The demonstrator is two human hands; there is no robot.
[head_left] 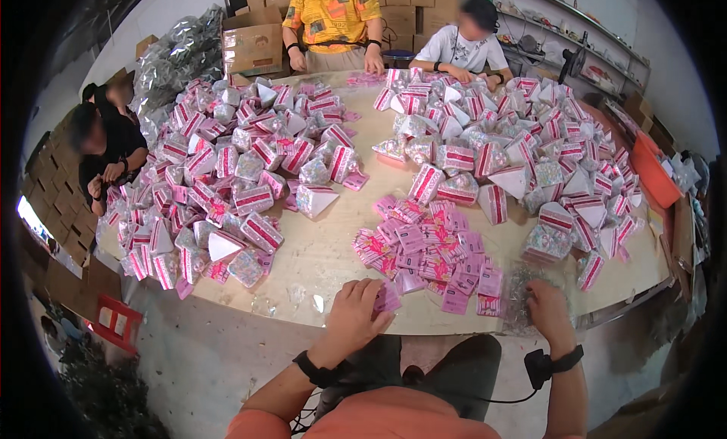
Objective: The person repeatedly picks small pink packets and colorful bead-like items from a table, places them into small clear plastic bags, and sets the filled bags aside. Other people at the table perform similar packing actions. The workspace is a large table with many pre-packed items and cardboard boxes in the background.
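Observation:
My left hand (356, 312) rests at the near edge of the round wooden table (318, 261), its fingers pinching a pink card (388, 298) at the edge of a loose heap of pink cards (428, 253). My right hand (547, 309) presses on a pile of clear plastic pieces (522, 284) just right of the cards. Whether the right fingers grip a piece is hidden. Two big heaps of pink-and-white triangular packets lie beyond: one heap on the left (235, 174) and another heap on the right (515, 144).
Several other people sit around the table: one in a yellow patterned shirt (332, 19) and one in white (462, 49) at the far side, others in black (106, 147) at the left. Cardboard boxes (254, 42), an orange bin (653, 170) and a red stool (115, 322) stand around.

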